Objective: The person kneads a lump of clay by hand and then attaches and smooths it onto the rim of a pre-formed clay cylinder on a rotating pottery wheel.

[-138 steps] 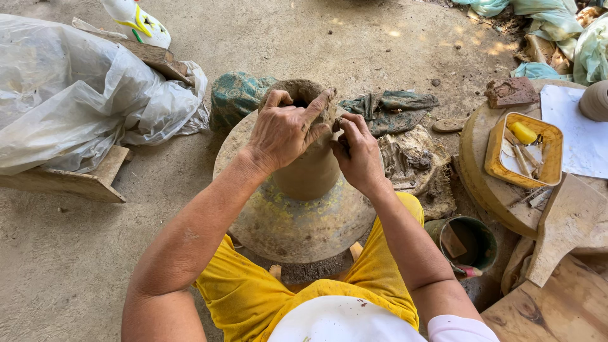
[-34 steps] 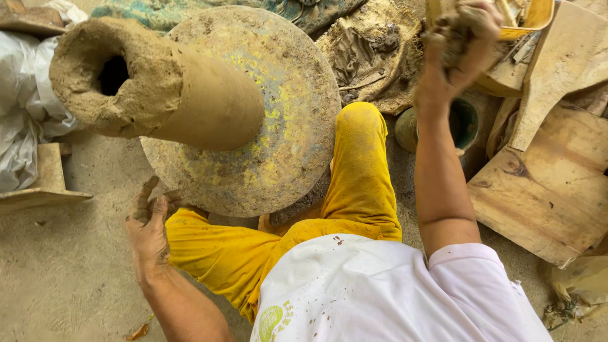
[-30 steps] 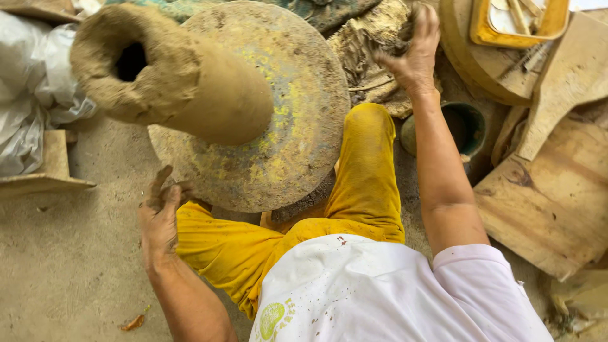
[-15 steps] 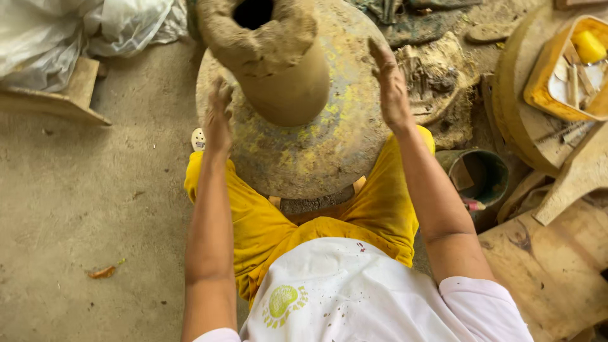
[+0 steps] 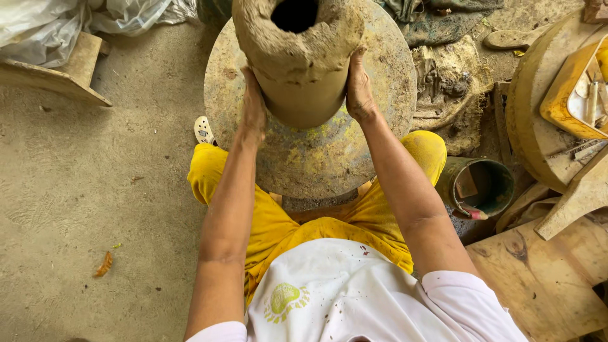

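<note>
Fingers point(image 5: 253, 95) flat, both hands | clay pot point(image 5: 297, 57) pressed between | wheel point(image 5: 316, 158) beneath

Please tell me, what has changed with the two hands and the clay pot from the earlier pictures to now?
Both hands came in. A second ago the right hand was out by the tray and the left hung low by the knee; now the left hand and the right press flat on opposite sides of the clay pot. The pot stands on the round wheel as before.
</note>
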